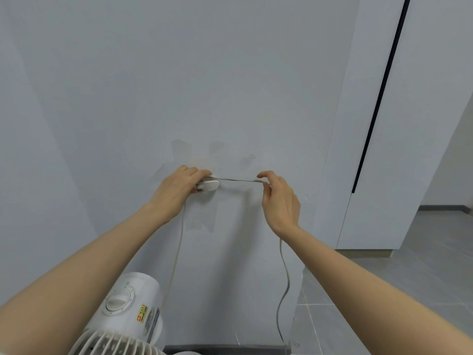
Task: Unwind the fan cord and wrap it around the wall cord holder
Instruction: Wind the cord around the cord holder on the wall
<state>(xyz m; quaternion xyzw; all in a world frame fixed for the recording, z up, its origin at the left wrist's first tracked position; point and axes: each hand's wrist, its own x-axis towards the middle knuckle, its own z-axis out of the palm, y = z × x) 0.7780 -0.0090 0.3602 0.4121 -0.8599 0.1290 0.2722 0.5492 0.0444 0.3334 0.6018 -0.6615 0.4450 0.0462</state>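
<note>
A white oval cord holder point(211, 185) is fixed to the pale wall at about hand height. My left hand point(176, 188) rests over its left end, fingers curled on the holder and the grey fan cord point(238, 180). The cord runs taut from the holder rightwards to my right hand point(280, 198), which pinches it between thumb and fingers. One strand hangs from my left hand down to the white fan point(128, 316) at the bottom left. Another strand drops from my right hand toward the floor.
A white wall corner and a white panel with a black vertical strip point(381, 93) stand to the right. Grey floor tiles point(384, 290) lie beyond it. A dark skirting runs along the wall's foot point(225, 348).
</note>
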